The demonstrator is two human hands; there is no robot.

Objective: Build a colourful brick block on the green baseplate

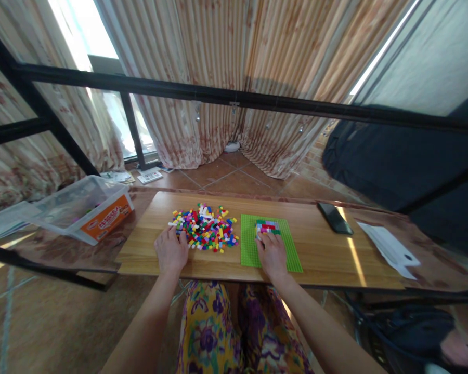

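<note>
Resting flat on a long wooden table (320,249), the flat green studded plastic baseplate (253,248) serves as the anchor of the scene. On its far half sits a small low block of joined red, green, purple and white bricks (268,227), only a few rows across; most of the baseplate is bare studs, so by my reading the build is at an early stage with much left to add.

The right hand (273,255) lies on the baseplate, fingers stretched forward and touching the near edge of that block; whether a brick is pinched under the fingertips I cannot tell. The left hand (171,252) lies to the left of the baseplate, palm down and fingers loosely spread, its tips at the near left edge of a loose heap of small multicoloured plastic bricks (205,228), which is just beside the baseplate's left edge. It appears to hold nothing.

Well to the left of the baseplate stands a clear plastic storage tub with an orange label (101,210); the label carries white lettering, too blurred to read. To the right of the baseplate lie a black phone (334,217) and, farther right, a white sheet of paper (390,248), with no legible writing.
</note>
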